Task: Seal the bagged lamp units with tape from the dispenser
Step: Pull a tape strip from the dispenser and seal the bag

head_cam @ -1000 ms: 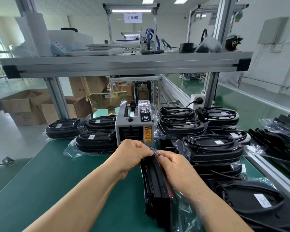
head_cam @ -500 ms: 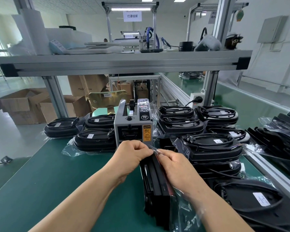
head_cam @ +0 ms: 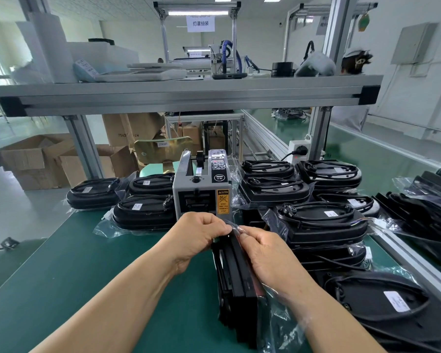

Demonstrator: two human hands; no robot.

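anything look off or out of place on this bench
Nothing looks damaged or spilled. The one lamp unit standing on edge is simply held there by the left hand and right hand, which pinch its bag top in front of the tape dispenser. The other bagged units lie flat in loose stacks.

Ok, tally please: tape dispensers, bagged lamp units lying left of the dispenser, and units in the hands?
Tape dispenser: 1
Bagged lamp units left of it: 3
Bagged lamp unit gripped on edge by left hand and right hand: 1
Total: 5
Stacks right of the dispenser overlap too much to count.
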